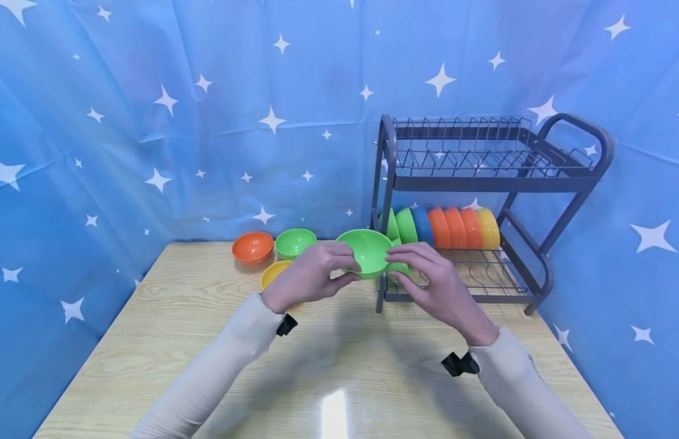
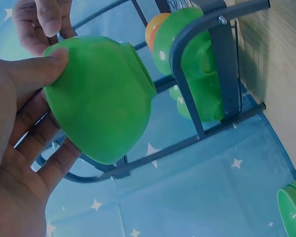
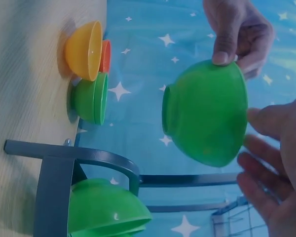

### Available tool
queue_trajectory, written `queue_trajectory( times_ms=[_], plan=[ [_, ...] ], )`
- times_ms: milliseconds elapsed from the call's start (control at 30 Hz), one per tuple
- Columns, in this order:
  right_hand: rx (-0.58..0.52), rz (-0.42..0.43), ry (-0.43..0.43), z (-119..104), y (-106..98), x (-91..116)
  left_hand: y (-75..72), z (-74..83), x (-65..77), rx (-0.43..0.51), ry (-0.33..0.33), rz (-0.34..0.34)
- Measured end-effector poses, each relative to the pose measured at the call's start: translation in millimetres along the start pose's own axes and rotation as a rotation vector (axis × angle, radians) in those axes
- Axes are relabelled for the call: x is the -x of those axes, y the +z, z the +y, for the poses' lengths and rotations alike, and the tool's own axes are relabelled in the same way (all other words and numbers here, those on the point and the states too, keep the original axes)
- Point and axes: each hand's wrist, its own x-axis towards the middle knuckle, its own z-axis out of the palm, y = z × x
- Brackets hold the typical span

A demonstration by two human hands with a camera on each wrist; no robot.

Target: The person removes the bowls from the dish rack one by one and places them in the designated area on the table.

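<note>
The left grip [image 1: 317, 271] pinches the rim of a green bowl [image 1: 367, 247], thumb pressed on its outer wall. The right grip [image 1: 433, 274] is spread wide, its fingertips right at the opposite edge; whether they bear on it I cannot tell. The bowl hangs between the two grips, raised above the counter [image 1: 153, 317], its mouth tilted toward the person.

Past the right grip stands a dark two-tier rack [image 1: 482, 184]; its near left leg [image 1: 380, 299] rises just behind the bowl in the head view, so there is little sideways gap on that side. On the lower tier, beyond the right grip, a row of bowls [image 1: 456, 228] sits on edge: green, blue, orange and yellow, with more green [image 1: 398, 269] in front, partly behind the fingers.

Beyond the left grip, toward the counter's back edge, lie an orange bowl [image 1: 253, 247] and stacked green bowls [image 1: 295, 242]. A yellow bowl [image 1: 273, 272] is nearer, partly hidden by the left grip. A wide stretch of counter runs from below both grips back to the person. A starry blue curtain [image 1: 230, 122] bounds the far side.
</note>
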Motion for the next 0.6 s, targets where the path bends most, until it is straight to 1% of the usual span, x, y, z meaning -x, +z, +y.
queue_trajectory(
  times_ms=[167,267,433,600],
  plan=[
    [0.027,0.031,0.145,7,4,-7,-2.6,-10.8,3.7,-0.007,-0.064,0.016],
    [0.026,0.043,0.227,11,7,-11,-3.7,-18.7,6.3,-0.018,-0.096,0.026],
    [-0.038,0.067,0.328,19,10,-19,-5.0,-33.3,11.7,-0.038,-0.144,0.041],
    [-0.124,0.061,0.435,23,13,-27,-6.4,-49.1,16.6,-0.013,-0.212,0.053]
  ],
)
